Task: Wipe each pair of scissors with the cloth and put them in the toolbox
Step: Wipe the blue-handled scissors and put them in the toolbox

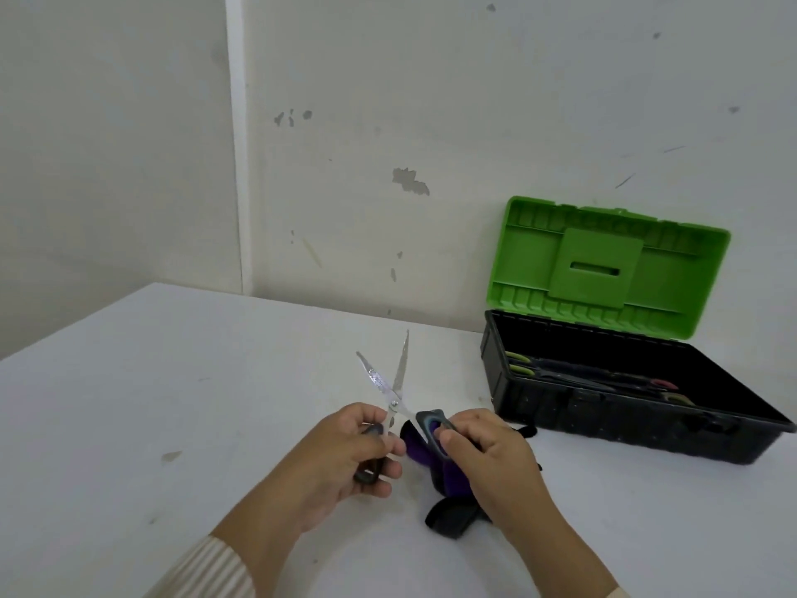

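Several stored pairs already lie inside the open toolbox, with green handles at its left end and a reddish handle toward its right, so most of the job looks done. No other pair shows on the table outside the toolbox, which suggests the scissors in hand are the last. They are held up just left of the toolbox, in front of its near left corner, with the blades spread in a V pointing away from the person and toward the wall. The left hand has its fingers curled round one grey handle loop, on the side farther from the toolbox. The right hand grips the other loop, on the side nearer the toolbox, with a finger through it. So both hands are closed on the handles and the bare blades stick out beyond them, touched by nothing. The cloth, purple and black, is bunched under and behind the right hand, just in front of the toolbox. Whether that hand also holds it or it only lies on the table cannot be told. I judge the wiping of this pair is not finished, since the cloth is off the blades. What remains is to wipe them, close them, and lay the pair in the toolbox beneath the raised green lid.
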Demonstrator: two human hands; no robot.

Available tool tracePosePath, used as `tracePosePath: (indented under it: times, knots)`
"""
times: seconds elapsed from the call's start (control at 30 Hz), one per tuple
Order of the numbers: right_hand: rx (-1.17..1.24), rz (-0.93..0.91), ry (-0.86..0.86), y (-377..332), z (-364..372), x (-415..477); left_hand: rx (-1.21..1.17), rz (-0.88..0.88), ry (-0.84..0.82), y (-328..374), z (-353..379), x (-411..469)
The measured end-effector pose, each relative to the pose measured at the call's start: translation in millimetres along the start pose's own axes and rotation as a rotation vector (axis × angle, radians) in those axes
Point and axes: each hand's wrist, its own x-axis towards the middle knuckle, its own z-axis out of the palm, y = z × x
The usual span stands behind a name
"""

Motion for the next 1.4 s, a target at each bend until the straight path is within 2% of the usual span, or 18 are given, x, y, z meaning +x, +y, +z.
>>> tracePosePath:
  times: [0.23,0.37,0.47,0.53,0.63,0.7,0.83,0.9,0.97,1.07,1.13,1.2,1.33,1.4]
  knots:
    - [0.021,0.018,-0.004,3.1,-8.3,2.8,0.096,0.023,0.098,-0.7,-9.6,3.1]
    - [-0.074,-0.001,0.222,12.4,-29.1,10.2,0.131,0.013,0.103,-0.3,-7.6,3.9]
    - [0.054,0.018,0.321,9.8,-34.0,9.5,0.187,0.0,0.082,-3.1,-1.3,2.9]
    - [-0.037,-0.118,0.365,0.3,-27.3,5.6,0.225,0.007,0.084,-5.6,4.6,2.7]
    - [-0.28,-0.373,0.318,-12.0,1.2,-1.6,0.257,0.038,0.086,-9.2,12.4,1.3]
    - [-0.366,-0.421,0.194,-9.3,19.3,-3.1,0.266,0.062,0.074,-10.8,16.8,-0.5]
    - [-0.318,-0.284,0.203,-2.4,18.6,6.0,0.297,0.106,0.105,-12.8,21.5,0.7]
    - [-0.312,-0.25,0.155,-3.0,18.7,3.5,0.288,0.109,0.106,-13.7,22.2,1.3]
    - [-0.271,-0.24,0.119,-4.2,19.1,1.7,0.291,0.116,0.101,-14.1,21.8,0.9]
    - [-0.235,-0.213,0.198,-3.7,14.7,3.7,0.325,0.145,0.105,-14.6,21.9,0.1]
    - [-0.224,-0.204,0.168,-4.5,15.4,2.1,0.323,0.146,0.104,-14.4,21.8,-0.4]
    - [-0.225,-0.206,0.13,-3.9,18.6,1.3,0.316,0.139,0.105,-13.4,21.0,0.1]
    - [-0.264,-0.195,0.2,-0.6,17.3,4.4,0.323,0.131,0.108,-12.4,19.8,0.5]
    - [-0.275,-0.196,0.154,-0.7,18.6,2.5,0.321,0.122,0.103,-12.0,20.2,0.4]
